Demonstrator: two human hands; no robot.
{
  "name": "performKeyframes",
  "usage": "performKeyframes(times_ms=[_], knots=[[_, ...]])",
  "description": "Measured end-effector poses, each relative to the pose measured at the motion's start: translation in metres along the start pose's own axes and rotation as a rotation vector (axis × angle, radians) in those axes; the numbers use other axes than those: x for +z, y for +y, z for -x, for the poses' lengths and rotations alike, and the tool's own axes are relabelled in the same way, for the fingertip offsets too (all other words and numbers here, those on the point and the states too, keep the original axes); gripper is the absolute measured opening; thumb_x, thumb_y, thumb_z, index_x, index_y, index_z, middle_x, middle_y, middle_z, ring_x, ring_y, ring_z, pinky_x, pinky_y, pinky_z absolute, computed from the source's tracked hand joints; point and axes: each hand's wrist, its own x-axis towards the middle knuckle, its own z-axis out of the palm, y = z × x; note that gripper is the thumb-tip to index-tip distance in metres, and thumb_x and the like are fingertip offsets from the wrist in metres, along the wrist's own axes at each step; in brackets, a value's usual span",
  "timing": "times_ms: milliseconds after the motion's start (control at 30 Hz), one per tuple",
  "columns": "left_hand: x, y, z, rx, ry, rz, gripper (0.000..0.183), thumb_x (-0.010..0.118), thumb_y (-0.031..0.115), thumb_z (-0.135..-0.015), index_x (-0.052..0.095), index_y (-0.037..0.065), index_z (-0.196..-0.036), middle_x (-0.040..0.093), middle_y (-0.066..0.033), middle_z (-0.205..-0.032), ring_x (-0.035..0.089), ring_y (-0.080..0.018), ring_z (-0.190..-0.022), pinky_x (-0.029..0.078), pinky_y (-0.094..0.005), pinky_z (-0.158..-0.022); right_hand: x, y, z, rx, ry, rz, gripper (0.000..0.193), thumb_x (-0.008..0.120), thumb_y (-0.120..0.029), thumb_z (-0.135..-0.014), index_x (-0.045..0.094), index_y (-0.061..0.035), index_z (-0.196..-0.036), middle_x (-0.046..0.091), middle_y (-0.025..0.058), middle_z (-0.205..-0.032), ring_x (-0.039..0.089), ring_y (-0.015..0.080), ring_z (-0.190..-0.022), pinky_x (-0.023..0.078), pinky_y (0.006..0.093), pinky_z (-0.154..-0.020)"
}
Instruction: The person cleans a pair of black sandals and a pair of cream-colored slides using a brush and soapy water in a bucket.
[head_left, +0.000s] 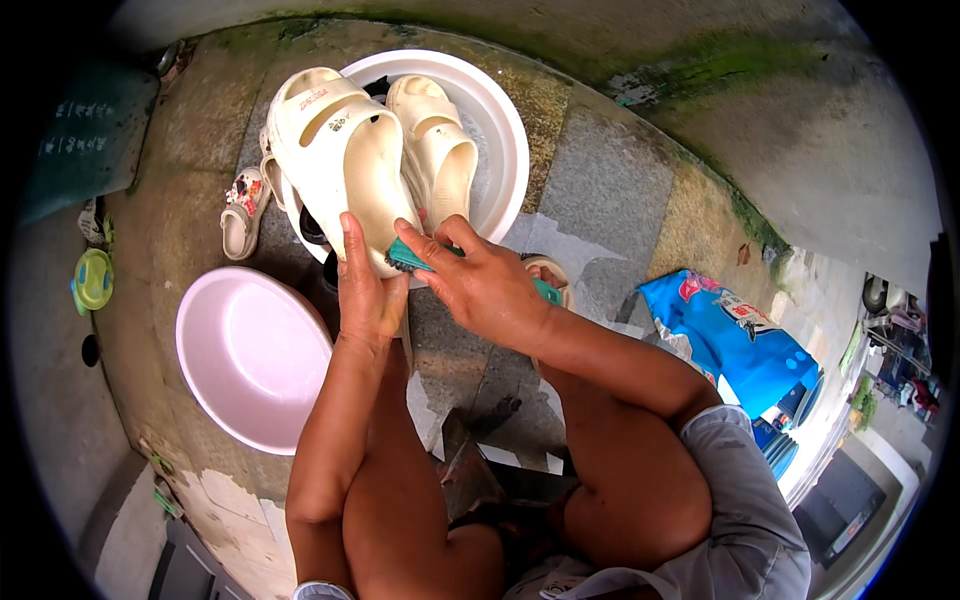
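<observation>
Over the left side of the white basin, there's your cream sandal, toe pointing away and slightly left, long axis slanting back to the heel. Your left hand grips that heel; your right hand clutches the green brush, bristles at its edge.

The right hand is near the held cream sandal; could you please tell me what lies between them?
In the head view, a green brush lies there, gripped by the right hand, dark bristles at the cream sandal's heel end.
</observation>
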Motion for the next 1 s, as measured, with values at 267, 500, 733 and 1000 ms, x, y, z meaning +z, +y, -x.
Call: performKeyframes(times_ms=[267,500,733,1000], knots=[[0.008,-0.015,0.008,-0.043,-0.119,-0.119,0.073,0.044,0.063,-0.098,0.033,0.012,-0.151,0.048,-0.0084,-0.144,0.049,-0.0257,-0.131,0.042,-0.0434,-0.110,0.008,0.008,-0.008,0.077,0.036,-0.051,0.042,0.064,-0.016,-0.093,0.059,-0.0073,-0.134,0.051,0.0147,-0.098,0.065,0.0339,-0.076,0.057,0.0435,-0.065],[0.017,-0.012,0.009,-0.078,-0.086,-0.154,0.073,0.040,0.064,-0.099,0.030,0.015,-0.153,0.049,-0.0083,-0.142,0.051,-0.0242,-0.129,0.046,-0.0435,-0.106,0.007,0.011,-0.018,0.053,0.037,0.360,0.044,0.067,-0.017,-0.093,0.059,-0.0076,-0.135,0.052,0.0141,-0.097,0.064,0.0310,-0.079,0.055,0.0418,-0.069],[-0.004,-0.005,0.011,-0.064,-0.066,-0.095,0.071,0.041,0.061,-0.100,0.036,0.010,-0.150,0.051,-0.0119,-0.142,0.054,-0.0261,-0.128,0.046,-0.0417,-0.107,0.002,-0.005,-0.003,0.086,-0.219,-0.023,0.046,0.065,-0.015,-0.090,0.058,-0.0099,-0.135,0.053,0.0170,-0.104,0.068,0.0326,-0.085,0.057,0.0447,-0.062],[-0.008,0.003,0.008,-0.100,-0.083,-0.190,0.073,0.043,0.063,-0.099,0.038,0.010,-0.148,0.053,-0.0086,-0.139,0.054,-0.0236,-0.127,0.047,-0.0419,-0.104,0.011,0.008,-0.003,0.053,-0.100,0.006,0.046,0.070,-0.015,-0.087,0.062,-0.0113,-0.132,0.053,0.0143,-0.102,0.067,0.0314,-0.088,0.056,0.0419,-0.071]])
